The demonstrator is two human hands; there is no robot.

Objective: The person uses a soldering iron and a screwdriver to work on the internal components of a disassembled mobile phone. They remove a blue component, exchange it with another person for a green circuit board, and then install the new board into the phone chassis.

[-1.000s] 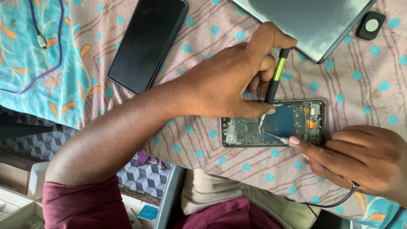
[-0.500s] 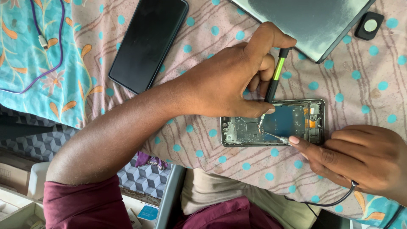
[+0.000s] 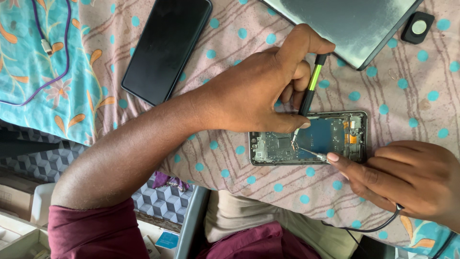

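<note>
An opened phone (image 3: 330, 136) with its back off lies on a pink cloth with teal dots (image 3: 239, 192), showing a circuit board and blue interior. My left hand (image 3: 254, 91) reaches in from the lower left and grips a black and green screwdriver (image 3: 310, 88). Its tip rests inside the phone near the middle. My right hand (image 3: 407, 177) lies at the phone's lower right corner. It pinches a thin metal tool (image 3: 314, 154) whose point meets the screwdriver tip.
A black phone (image 3: 165, 48) lies face up at the upper left. A grey laptop (image 3: 354, 24) and a small black square part (image 3: 418, 27) sit at the top right. A teal floral cloth with a purple cable (image 3: 45, 48) is on the left. A black cord (image 3: 378, 225) trails below my right hand.
</note>
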